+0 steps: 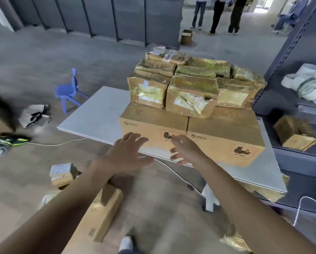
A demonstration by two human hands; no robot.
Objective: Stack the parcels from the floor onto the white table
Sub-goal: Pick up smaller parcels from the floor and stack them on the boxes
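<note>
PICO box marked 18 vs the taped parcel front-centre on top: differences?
Size: the PICO box is bigger than the taped parcel.
Surface: the PICO box is clean cardboard with a printed logo; the taped parcel is crumpled, wrapped in glossy tape, with a white label.
Place: the PICO box rests on the table; the taped parcel sits a layer up, partly on that box.
Shared: both are brown cardboard.

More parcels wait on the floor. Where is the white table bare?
The white table is bare on its left, beside the box marked 18, and at its near right corner. The rest is crowded with stacked parcels.
</note>
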